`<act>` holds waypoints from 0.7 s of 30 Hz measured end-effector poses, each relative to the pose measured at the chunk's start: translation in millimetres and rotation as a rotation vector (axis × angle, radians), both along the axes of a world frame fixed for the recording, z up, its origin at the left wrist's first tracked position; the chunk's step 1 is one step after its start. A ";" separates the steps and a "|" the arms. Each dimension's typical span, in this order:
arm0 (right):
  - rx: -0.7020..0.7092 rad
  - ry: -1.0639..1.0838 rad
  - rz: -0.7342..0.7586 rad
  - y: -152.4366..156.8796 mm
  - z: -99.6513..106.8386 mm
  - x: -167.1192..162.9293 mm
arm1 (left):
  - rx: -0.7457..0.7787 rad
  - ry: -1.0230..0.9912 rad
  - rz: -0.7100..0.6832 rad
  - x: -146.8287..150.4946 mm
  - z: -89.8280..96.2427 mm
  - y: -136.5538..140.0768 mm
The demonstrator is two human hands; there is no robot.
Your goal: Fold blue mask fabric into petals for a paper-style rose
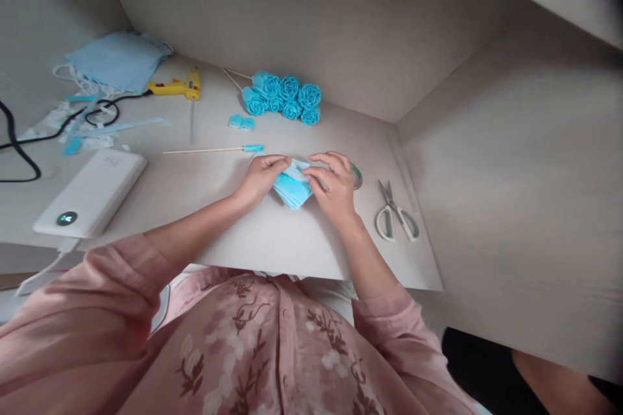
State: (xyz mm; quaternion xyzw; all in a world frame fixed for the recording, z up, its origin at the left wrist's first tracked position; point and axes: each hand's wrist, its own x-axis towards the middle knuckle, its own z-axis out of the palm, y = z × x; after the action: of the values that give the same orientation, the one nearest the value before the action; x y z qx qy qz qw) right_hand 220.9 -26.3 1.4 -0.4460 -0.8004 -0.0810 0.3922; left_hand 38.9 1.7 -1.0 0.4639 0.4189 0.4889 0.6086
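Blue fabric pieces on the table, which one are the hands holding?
The folded blue fabric piece at the table's near edge, pinched between left hand and right hand; the rolled blue roses lie untouched farther back.

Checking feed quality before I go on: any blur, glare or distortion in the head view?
Head view: soft, even light, no glare; wide-angle bending at the edges; hands, left hand and right hand, on the blue fabric, slightly soft; scissors readable; top right corner dark.
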 end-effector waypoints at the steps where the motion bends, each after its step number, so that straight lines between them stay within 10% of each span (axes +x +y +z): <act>1: -0.013 -0.002 0.029 -1.1 0.8 -1.6 | -0.016 -0.007 0.013 0.0 -0.5 0.4; 21: 0.118 -0.208 0.221 -10.3 2.7 -14.1 | -0.027 -0.093 0.099 -0.8 -3.4 6.2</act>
State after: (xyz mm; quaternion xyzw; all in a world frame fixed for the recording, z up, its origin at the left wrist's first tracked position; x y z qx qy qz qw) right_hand 206.8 -36.6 4.1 -0.3206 -0.8748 -0.1299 0.3393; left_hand 38.1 7.9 -4.4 0.4112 0.4191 0.5339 0.6085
